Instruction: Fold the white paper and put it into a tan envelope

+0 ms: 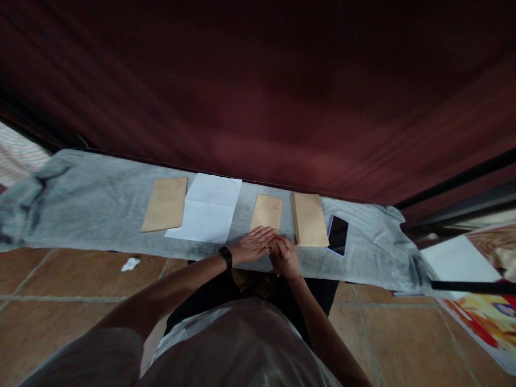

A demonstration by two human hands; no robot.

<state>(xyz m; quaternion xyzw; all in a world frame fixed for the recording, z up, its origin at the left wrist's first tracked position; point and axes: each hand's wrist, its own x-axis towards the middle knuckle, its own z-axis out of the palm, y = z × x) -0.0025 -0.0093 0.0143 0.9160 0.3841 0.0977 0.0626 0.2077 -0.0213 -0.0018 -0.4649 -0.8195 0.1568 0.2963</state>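
A brown paper envelope point(266, 210) with a small reddish print lies on the grey cloth in front of me. My left hand point(255, 244) rests flat over its near end, fingers stretched out toward the right. Beside it my right hand point(285, 255) is closed at the envelope's near right corner, its fingertips curled in; whatever they pinch is hidden. A stack of brown envelopes point(310, 219) sits just right of the hands. On the left, a creased white sheet of paper point(209, 207) partly borders another brown envelope point(165, 204).
A dark-screened phone point(337, 235) lies right of the stack. The grey cloth point(100, 199) covers a narrow bench against a dark red surface point(258, 107). Crumpled white tissue point(130, 264) is on the tiled floor. Printed packaging point(484, 328) stands at the lower right.
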